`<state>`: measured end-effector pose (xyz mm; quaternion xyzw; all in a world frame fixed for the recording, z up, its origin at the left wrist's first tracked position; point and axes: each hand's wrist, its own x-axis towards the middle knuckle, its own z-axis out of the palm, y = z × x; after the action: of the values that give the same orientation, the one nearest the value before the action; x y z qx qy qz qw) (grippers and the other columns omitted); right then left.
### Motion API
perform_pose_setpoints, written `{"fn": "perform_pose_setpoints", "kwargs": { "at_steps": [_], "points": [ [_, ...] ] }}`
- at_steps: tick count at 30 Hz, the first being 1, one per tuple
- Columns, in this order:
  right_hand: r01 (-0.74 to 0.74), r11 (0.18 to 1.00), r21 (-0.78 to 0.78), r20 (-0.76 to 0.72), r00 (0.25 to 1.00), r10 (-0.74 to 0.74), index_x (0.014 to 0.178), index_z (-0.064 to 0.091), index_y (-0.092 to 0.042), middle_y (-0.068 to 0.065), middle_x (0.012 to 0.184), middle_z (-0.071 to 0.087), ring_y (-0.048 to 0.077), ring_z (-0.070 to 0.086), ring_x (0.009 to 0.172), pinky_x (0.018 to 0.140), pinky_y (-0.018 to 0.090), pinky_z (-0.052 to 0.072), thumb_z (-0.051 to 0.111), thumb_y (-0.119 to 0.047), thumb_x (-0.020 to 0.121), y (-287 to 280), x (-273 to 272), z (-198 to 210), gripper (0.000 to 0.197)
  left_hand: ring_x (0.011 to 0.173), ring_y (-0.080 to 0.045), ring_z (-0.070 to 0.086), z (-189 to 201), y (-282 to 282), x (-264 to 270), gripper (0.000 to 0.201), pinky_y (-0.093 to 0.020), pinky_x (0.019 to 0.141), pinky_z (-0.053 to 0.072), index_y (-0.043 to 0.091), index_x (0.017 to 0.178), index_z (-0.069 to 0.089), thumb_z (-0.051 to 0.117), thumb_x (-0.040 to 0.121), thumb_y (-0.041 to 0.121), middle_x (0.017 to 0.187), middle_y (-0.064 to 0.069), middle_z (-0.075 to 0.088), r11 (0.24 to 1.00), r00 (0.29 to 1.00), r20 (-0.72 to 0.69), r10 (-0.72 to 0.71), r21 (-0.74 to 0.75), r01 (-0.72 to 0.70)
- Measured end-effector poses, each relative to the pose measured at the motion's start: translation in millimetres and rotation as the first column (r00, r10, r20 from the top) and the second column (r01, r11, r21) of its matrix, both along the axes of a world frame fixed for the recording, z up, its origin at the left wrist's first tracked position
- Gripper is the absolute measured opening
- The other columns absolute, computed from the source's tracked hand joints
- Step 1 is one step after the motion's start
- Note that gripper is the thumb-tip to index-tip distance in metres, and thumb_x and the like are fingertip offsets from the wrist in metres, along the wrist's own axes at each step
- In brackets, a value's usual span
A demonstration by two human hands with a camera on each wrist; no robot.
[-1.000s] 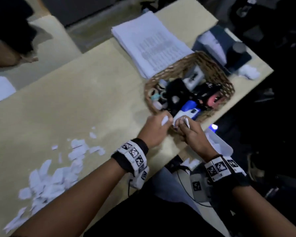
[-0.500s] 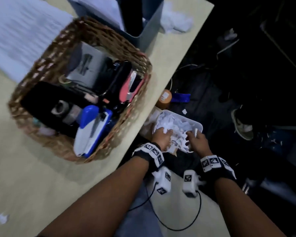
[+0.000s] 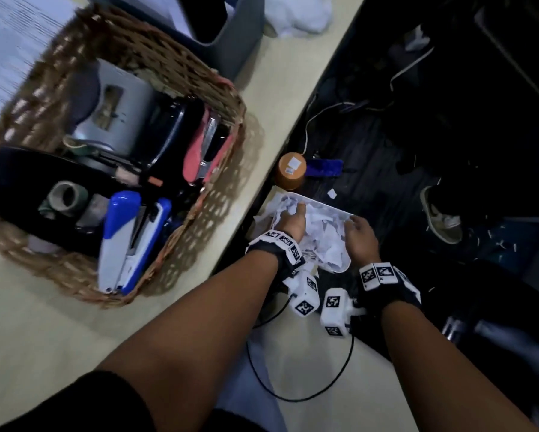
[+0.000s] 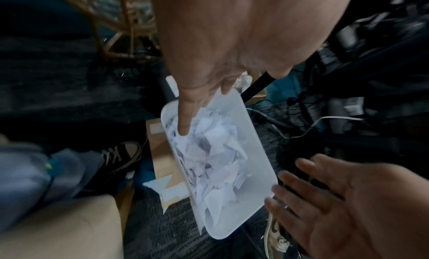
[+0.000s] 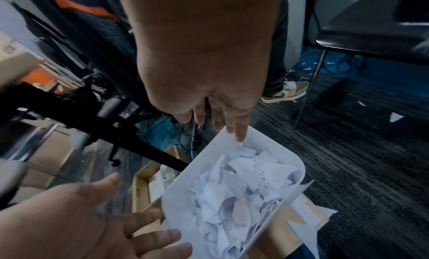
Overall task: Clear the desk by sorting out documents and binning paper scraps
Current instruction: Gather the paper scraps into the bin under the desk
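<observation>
Both hands are over a white plastic bin point(image 3: 330, 210) that stands on the floor just beside the edge of the desk point(image 3: 271, 98). The bin is full of torn paper scraps point(image 4: 209, 152). The left hand point(image 3: 290, 221) is spread with straight fingers, and in the left wrist view one finger points down into the scraps. The right hand point(image 3: 360, 236) is also spread and flat, with its fingertips point(image 5: 240, 137) at the rim of the bin; it holds nothing.

On the desk a wicker basket point(image 3: 227, 98) holds a blue and white stapler point(image 3: 118, 241), a pink stapler point(image 3: 199, 157) and rolls of tape point(image 3: 65, 198). A stack of printed documents point(image 3: 9, 42) lies at the far left, touching the basket.
</observation>
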<state>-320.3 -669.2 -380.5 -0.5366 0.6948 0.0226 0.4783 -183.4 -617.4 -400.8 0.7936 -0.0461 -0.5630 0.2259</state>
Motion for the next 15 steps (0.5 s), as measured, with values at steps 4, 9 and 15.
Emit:
{"fn": "perform_pose_setpoints", "kwargs": {
  "at_steps": [4,9,15],
  "points": [
    [-0.154,0.988,0.005,0.055,0.987,0.153,0.099,0.066,-0.009,0.019,0.102,0.066,0.034,0.062,0.1,0.092,0.053,0.05,0.051,-0.022,0.094,20,17,51,0.021,0.131,-0.034,0.044,84,25,11,0.057,-0.034,0.104,0.034,0.0,0.14,0.043,0.028,0.104,0.042,0.144,-0.019,0.044,0.989,0.982,-0.134,-0.13,-0.092,0.119],
    [-0.437,0.899,0.025,0.142,0.892,0.43,0.077,0.059,-0.016,0.011,0.084,0.064,0.022,0.061,0.071,0.061,0.03,0.049,0.051,-0.02,0.096,62,60,130,0.021,0.099,-0.02,0.048,172,93,40,0.047,-0.026,0.067,0.049,0.005,0.132,0.048,0.038,0.103,0.04,0.116,-0.011,0.05,0.969,0.942,-0.295,-0.159,-0.229,0.092],
    [-0.902,0.334,0.274,0.109,0.375,0.921,0.07,0.058,-0.014,0.005,0.064,0.061,0.014,0.058,0.049,0.05,0.022,0.044,0.05,-0.009,0.091,164,138,197,0.023,0.078,-0.026,0.068,224,234,99,0.034,-0.048,0.063,0.058,0.011,0.118,0.053,0.054,0.097,0.038,0.115,-0.014,0.055,0.935,0.929,-0.334,-0.16,-0.353,0.034]
  ]
}}
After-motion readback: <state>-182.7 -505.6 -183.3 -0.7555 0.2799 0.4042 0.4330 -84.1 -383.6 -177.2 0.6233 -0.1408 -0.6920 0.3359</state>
